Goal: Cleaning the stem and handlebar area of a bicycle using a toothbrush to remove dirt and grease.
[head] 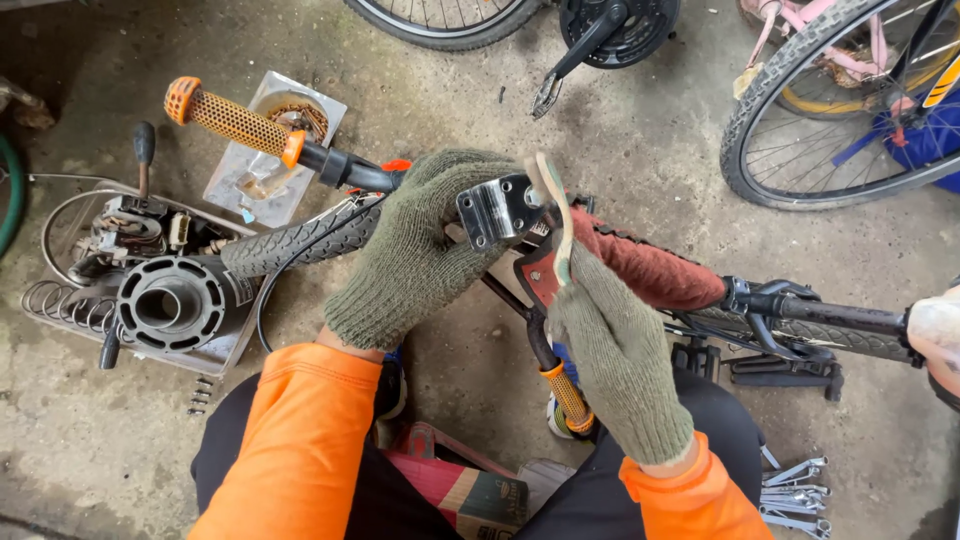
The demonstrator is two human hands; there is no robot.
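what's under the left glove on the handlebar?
The left hand wraps the bar beside the metal stem clamp. The black bar and orange grip emerge leftward; the bar section beneath the glove is covered.

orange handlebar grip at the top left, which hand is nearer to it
Left. The left hand wraps the handlebar just down the bar from the orange handlebar grip. The right hand is further off, on the far side of the metal stem clamp, holding a thin tool.

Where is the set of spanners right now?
In the head view, the spanners lie fanned on the concrete floor at lower right, beside the person's right sleeve.
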